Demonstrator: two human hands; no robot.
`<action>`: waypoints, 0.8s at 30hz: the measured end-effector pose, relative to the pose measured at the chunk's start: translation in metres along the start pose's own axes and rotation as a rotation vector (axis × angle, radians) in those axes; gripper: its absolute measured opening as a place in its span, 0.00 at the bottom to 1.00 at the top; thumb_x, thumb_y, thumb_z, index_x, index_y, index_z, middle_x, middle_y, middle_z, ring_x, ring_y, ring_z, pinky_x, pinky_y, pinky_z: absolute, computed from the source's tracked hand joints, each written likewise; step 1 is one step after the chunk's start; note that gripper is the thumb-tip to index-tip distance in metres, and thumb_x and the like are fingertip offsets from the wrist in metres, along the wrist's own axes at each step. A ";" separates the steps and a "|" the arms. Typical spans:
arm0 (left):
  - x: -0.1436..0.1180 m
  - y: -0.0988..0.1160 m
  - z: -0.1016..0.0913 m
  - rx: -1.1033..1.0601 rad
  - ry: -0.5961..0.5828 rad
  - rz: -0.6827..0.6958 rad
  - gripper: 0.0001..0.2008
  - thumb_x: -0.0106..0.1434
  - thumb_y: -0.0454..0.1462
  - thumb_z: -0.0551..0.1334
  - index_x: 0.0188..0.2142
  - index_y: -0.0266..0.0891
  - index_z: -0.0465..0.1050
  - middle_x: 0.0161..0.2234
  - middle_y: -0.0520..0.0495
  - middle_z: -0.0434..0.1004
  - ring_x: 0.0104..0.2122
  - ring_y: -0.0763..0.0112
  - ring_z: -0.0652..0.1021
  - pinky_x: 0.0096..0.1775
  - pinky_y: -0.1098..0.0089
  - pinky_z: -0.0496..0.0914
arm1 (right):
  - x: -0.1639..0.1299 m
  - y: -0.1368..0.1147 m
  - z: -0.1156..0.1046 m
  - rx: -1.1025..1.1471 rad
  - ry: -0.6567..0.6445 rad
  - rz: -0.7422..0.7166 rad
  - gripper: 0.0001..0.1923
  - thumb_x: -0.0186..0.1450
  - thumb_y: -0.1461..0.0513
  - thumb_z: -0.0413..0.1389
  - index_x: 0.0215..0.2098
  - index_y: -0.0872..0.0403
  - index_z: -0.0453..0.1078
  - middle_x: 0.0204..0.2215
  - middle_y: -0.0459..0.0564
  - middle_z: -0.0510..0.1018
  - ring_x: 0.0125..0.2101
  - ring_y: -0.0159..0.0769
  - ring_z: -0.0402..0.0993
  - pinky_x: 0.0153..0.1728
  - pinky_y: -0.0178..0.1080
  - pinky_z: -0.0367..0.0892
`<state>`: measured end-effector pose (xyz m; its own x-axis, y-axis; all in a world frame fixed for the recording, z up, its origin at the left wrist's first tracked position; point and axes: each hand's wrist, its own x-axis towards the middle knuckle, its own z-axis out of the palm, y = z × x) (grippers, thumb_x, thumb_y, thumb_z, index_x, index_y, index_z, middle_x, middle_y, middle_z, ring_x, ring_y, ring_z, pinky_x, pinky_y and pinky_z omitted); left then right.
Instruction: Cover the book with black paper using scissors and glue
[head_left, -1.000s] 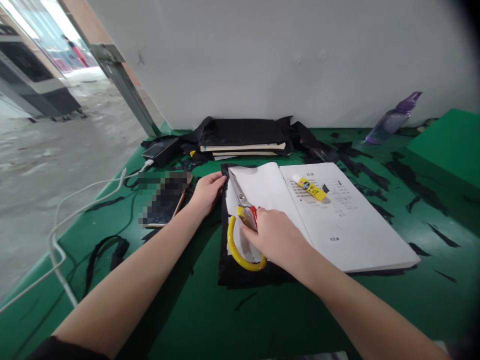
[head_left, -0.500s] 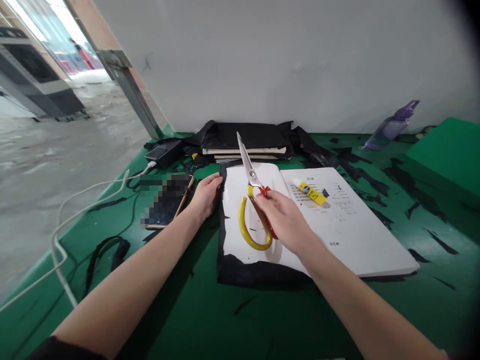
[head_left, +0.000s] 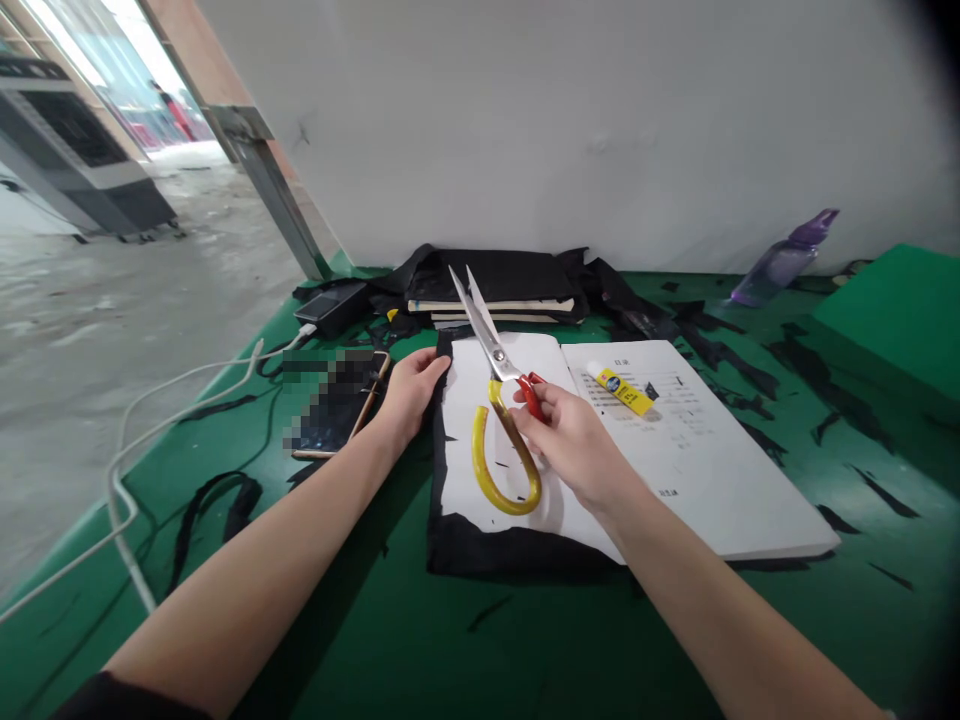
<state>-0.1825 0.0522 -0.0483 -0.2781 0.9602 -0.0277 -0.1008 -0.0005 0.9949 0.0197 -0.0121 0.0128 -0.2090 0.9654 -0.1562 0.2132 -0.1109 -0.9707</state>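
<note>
My right hand (head_left: 574,440) grips large scissors (head_left: 499,400) with a yellow loop handle and a red handle. They are lifted above an open white book (head_left: 675,450), blades slightly apart and pointing away from me. My left hand (head_left: 409,390) rests on the left edge of the black fabric (head_left: 495,545) that lies under the book's left page. A yellow glue tube (head_left: 626,391) lies on the right page.
A phone (head_left: 334,410) lies left of my left hand. A charger block (head_left: 330,305) and white cable (head_left: 150,430) sit further left. Stacked books wrapped in black cloth (head_left: 495,285) lie by the wall. A purple bottle (head_left: 784,260) lies at the right. Black scraps dot the green table (head_left: 450,640).
My right hand lifted the scissors off the page and raised them; the blades have parted slightly. My left hand stayed on the fabric edge.
</note>
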 end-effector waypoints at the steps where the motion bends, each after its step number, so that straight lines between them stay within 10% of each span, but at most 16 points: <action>1: 0.000 0.001 -0.001 0.024 0.008 0.026 0.12 0.50 0.40 0.68 0.34 0.37 0.76 0.30 0.49 0.79 0.26 0.72 0.75 0.29 0.74 0.68 | 0.000 0.000 0.000 -0.028 0.002 -0.004 0.19 0.59 0.55 0.58 0.46 0.54 0.69 0.33 0.50 0.75 0.32 0.35 0.72 0.29 0.38 0.69; 15: 0.000 0.004 -0.004 -0.114 -0.016 -0.143 0.15 0.50 0.43 0.68 0.34 0.37 0.74 0.26 0.49 0.77 0.23 0.70 0.76 0.25 0.71 0.71 | -0.007 -0.009 0.002 -0.285 -0.102 0.205 0.22 0.53 0.50 0.60 0.41 0.52 0.65 0.35 0.49 0.74 0.31 0.35 0.71 0.29 0.40 0.65; 24: -0.002 0.010 -0.001 -0.267 -0.076 -0.292 0.10 0.52 0.39 0.67 0.33 0.36 0.74 0.24 0.48 0.77 0.21 0.71 0.75 0.27 0.70 0.72 | -0.016 0.000 0.007 -0.739 -0.034 -0.003 0.23 0.59 0.42 0.49 0.37 0.52 0.64 0.31 0.52 0.77 0.28 0.40 0.73 0.25 0.40 0.63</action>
<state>-0.1842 0.0501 -0.0383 -0.1309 0.9486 -0.2882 -0.4122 0.2124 0.8860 0.0162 -0.0293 0.0141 -0.2378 0.9561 -0.1710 0.7969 0.0914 -0.5971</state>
